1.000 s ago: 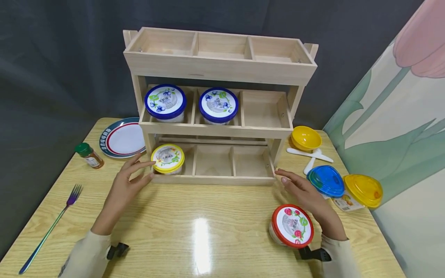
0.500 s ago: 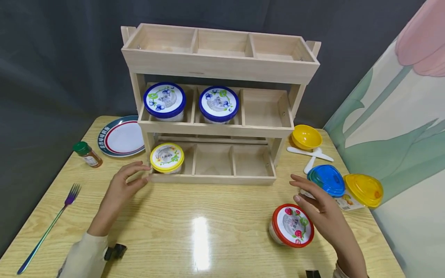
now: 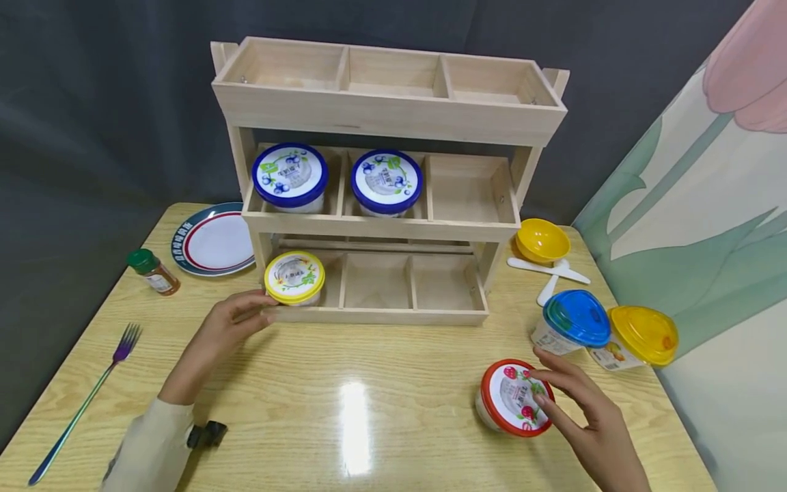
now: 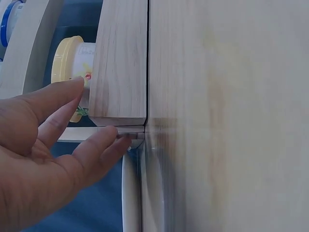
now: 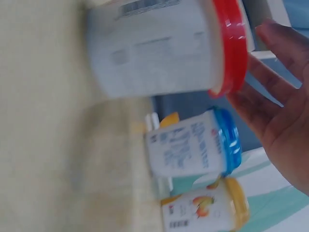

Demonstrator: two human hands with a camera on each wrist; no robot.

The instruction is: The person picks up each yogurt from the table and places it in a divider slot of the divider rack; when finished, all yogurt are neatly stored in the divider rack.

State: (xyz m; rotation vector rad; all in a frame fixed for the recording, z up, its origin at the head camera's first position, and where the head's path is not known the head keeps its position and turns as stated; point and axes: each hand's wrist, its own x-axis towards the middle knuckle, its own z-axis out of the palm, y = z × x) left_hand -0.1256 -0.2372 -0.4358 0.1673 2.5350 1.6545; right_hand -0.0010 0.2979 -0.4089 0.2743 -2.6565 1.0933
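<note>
A three-tier wooden rack (image 3: 381,316) stands on the table. In its bottom left compartment sits a yellow-lidded tub (image 3: 294,276). My left hand (image 3: 230,328) is at the rack's lower left corner, fingers loosely extended; in the left wrist view its thumb (image 4: 72,89) overlaps the front board beside the tub. On the table to the right stands a red-lidded tub (image 3: 513,396) with strawberries on its lid. My right hand (image 3: 587,410) is spread over the right side of that lid, its fingers relaxed and not curled round the tub.
Two blue-lidded tubs (image 3: 386,181) sit on the middle shelf. Right of the rack are a yellow bowl (image 3: 542,240), crossed white utensils (image 3: 553,272), a blue-topped container (image 3: 578,320) and a yellow-topped one (image 3: 642,335). Leftward lie a plate (image 3: 218,239), a spice bottle (image 3: 154,272) and a fork (image 3: 86,403).
My right hand has left the rack's lower right corner, moving back toward me and over the red-lidded tub. My left hand shifted slightly off the rack's corner, then back to it.
</note>
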